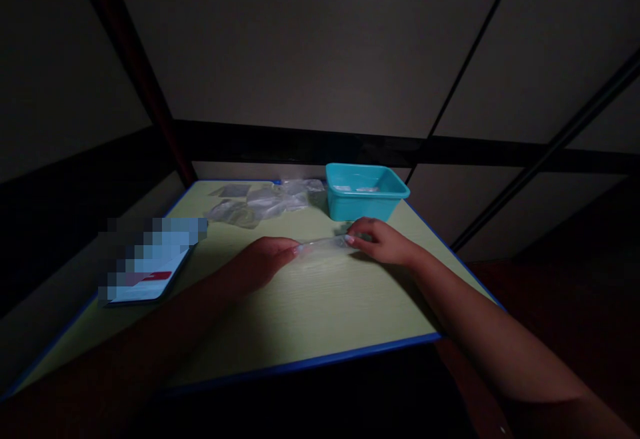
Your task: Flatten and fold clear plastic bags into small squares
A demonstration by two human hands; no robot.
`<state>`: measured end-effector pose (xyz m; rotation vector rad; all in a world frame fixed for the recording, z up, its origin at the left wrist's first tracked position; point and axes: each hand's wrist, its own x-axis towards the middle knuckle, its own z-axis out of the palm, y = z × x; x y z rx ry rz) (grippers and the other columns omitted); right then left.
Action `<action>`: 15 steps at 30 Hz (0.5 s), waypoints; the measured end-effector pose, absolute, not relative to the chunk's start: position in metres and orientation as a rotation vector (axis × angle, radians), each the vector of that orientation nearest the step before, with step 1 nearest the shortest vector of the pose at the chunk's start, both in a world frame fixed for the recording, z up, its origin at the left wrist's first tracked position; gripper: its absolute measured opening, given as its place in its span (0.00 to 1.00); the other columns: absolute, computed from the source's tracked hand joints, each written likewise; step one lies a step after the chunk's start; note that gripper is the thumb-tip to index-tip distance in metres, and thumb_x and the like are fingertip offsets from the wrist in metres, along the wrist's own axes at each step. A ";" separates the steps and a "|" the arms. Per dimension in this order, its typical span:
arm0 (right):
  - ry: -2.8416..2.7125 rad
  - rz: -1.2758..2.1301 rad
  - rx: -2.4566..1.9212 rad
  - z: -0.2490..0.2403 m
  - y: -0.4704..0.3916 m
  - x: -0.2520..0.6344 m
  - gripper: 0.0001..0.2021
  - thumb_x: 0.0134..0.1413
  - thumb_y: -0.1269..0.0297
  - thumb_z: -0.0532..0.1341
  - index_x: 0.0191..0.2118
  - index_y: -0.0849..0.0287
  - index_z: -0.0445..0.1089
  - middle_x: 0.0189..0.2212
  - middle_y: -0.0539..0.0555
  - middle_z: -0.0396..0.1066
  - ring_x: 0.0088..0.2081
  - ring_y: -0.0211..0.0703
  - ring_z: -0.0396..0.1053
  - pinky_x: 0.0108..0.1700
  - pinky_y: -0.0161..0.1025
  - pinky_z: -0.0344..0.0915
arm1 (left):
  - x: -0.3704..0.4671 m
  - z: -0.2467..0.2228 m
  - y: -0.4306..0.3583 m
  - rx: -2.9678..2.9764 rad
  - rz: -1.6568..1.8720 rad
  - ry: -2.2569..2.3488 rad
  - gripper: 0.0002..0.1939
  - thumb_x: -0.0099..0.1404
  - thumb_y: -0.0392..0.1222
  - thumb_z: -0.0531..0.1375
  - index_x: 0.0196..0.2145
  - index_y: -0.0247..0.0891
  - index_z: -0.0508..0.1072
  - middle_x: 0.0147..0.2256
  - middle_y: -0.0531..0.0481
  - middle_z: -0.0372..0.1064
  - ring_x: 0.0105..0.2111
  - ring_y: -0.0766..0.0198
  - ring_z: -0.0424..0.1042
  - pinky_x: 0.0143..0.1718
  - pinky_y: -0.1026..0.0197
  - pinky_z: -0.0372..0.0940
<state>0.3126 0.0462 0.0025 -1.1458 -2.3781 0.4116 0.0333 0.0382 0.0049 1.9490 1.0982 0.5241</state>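
Fingers: left hand (273,256), closed in a pinch on one end of a clear plastic piece (324,247); right hand (385,242), thumb and fingertips closed on the opposite end. Item location: centre of frame, between both hands, over the pale table (320,319). Handling, as judged: very light, thin, pliable, slick, prone to creasing. Suggested hold: opposite ends, light pinch. Adjacent: teal bin (364,207), right of centre, beyond the right hand.

Lit device (155,269) (a phone, perhaps)
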 end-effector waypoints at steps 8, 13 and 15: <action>-2.405 0.382 -1.126 0.001 0.049 0.312 0.20 0.63 0.57 0.50 0.27 0.60 0.71 0.28 0.57 0.73 0.33 0.43 0.67 0.39 0.39 0.62 | 0.019 0.015 0.044 1.945 0.444 0.990 0.27 0.58 0.49 0.55 0.54 0.38 0.67 0.50 0.46 0.71 0.48 0.55 0.71 0.48 0.56 0.64; -2.369 0.351 -1.183 -0.004 0.051 0.312 0.17 0.62 0.58 0.52 0.28 0.61 0.71 0.29 0.57 0.73 0.33 0.44 0.68 0.37 0.39 0.62 | 0.001 0.027 0.060 1.980 0.398 1.127 0.22 0.57 0.47 0.54 0.47 0.37 0.72 0.39 0.46 0.77 0.41 0.55 0.75 0.43 0.56 0.67; -2.314 0.338 -1.232 -0.008 0.052 0.313 0.14 0.60 0.60 0.55 0.29 0.61 0.72 0.30 0.57 0.74 0.33 0.44 0.68 0.36 0.39 0.62 | -0.001 0.029 0.064 1.913 0.406 1.237 0.22 0.54 0.44 0.55 0.46 0.34 0.72 0.31 0.46 0.77 0.36 0.54 0.76 0.39 0.55 0.68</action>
